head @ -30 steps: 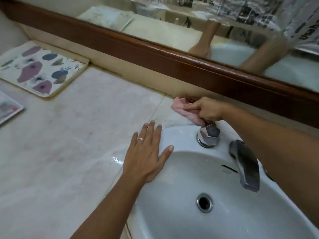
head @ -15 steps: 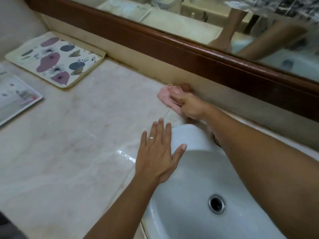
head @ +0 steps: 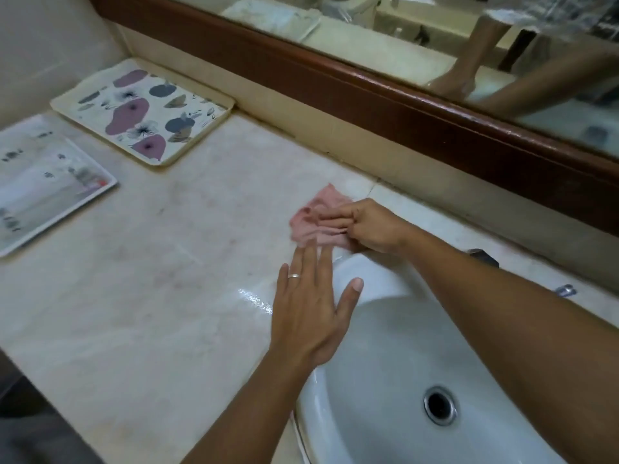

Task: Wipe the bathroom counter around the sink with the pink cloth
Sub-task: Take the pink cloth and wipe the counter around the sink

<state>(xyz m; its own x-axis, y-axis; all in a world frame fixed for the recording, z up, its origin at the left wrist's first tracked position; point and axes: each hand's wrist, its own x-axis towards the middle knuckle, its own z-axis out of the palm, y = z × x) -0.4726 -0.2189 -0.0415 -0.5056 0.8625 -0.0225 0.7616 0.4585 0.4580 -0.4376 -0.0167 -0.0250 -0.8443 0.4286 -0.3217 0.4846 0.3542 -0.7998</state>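
Observation:
The pink cloth (head: 313, 222) lies crumpled on the pale marble counter (head: 160, 279), just beyond the far left rim of the white sink (head: 385, 363). My right hand (head: 368, 226) grips the cloth and presses it onto the counter, its arm crossing over the basin. My left hand (head: 311, 309) rests flat with fingers spread on the sink's left rim and the counter edge, a ring on one finger, its fingertips close to the cloth. The tap is mostly hidden behind my right arm.
A floral tray (head: 144, 115) lies at the back left against the wall. A second pale tray (head: 40, 182) sits at the far left. A brown mirror frame (head: 402, 105) runs along the back. A wet shine (head: 254, 299) marks the counter left of the sink.
My right hand has drawn the cloth away from the tap and back wall, leftward and toward me onto the counter. My left hand has stayed on the sink rim. The view shifted left.

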